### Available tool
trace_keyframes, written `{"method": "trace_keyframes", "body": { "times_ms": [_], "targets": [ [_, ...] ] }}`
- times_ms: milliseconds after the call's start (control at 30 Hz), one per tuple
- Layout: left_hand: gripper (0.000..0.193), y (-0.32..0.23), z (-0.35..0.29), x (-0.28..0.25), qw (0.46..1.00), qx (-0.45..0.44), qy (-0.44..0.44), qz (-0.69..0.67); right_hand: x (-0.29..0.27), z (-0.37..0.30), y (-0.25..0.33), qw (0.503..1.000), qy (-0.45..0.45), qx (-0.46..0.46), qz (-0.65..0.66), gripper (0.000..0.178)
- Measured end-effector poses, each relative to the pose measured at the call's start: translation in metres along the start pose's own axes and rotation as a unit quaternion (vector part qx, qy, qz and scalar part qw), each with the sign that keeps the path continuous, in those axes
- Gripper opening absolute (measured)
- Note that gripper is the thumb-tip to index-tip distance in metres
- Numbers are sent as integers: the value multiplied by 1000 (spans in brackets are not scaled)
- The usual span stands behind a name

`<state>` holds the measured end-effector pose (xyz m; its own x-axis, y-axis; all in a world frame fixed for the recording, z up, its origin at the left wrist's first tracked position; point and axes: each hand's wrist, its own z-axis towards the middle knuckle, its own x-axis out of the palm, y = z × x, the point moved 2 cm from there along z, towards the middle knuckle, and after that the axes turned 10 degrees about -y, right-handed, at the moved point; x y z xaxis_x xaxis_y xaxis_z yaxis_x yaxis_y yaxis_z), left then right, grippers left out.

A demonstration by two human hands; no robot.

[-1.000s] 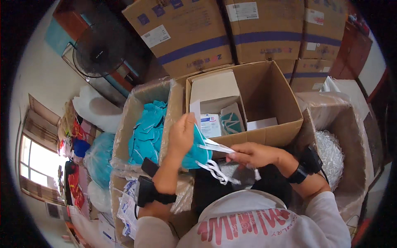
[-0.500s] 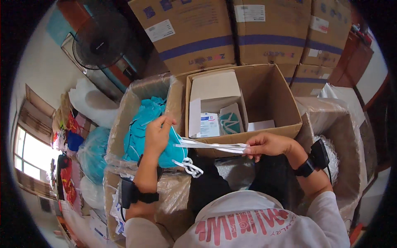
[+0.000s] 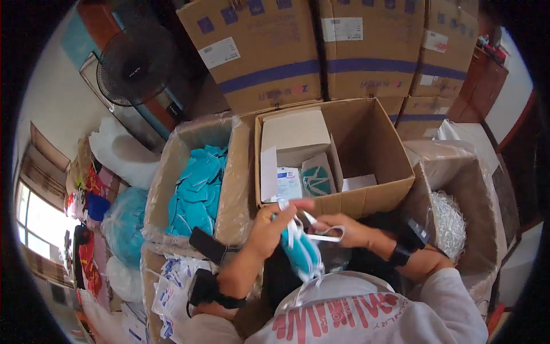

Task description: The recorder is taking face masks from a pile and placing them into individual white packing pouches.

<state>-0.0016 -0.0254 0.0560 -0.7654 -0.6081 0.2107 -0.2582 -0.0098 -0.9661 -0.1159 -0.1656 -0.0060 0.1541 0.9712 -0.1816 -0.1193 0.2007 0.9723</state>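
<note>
A small stack of teal face masks (image 3: 302, 252) with white straps hangs tilted in front of my chest. My left hand (image 3: 265, 232) is closed around its upper end. White straps (image 3: 327, 234) loop from there across to my right hand (image 3: 347, 230), whose fingers are closed on them. Both hands are close together at the front edge of an open carton (image 3: 338, 207). Inside that carton sits a white box (image 3: 297, 129) with a printed white packet (image 3: 288, 182) and a teal mask (image 3: 318, 179).
On the left, a plastic-lined box (image 3: 153, 212) holds a heap of teal masks (image 3: 196, 192). Printed packets (image 3: 169, 298) fill a box nearer me. At right, another lined box (image 3: 487, 212) contains white straps (image 3: 448, 226). Sealed cartons (image 3: 369, 51) stand stacked behind; a fan (image 3: 134, 67) is far left.
My left hand has brought the masks right, away from the left box. My right hand has come closer to it. The straps, stretched taut before, now hang in loops.
</note>
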Motion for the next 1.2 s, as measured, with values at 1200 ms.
{"method": "trace_keyframes", "body": {
  "times_ms": [1200],
  "targets": [
    [34, 138, -73, 15, 915, -127, 229, 306, 19, -61, 11, 900, 351, 46, -254, 26]
  ]
}}
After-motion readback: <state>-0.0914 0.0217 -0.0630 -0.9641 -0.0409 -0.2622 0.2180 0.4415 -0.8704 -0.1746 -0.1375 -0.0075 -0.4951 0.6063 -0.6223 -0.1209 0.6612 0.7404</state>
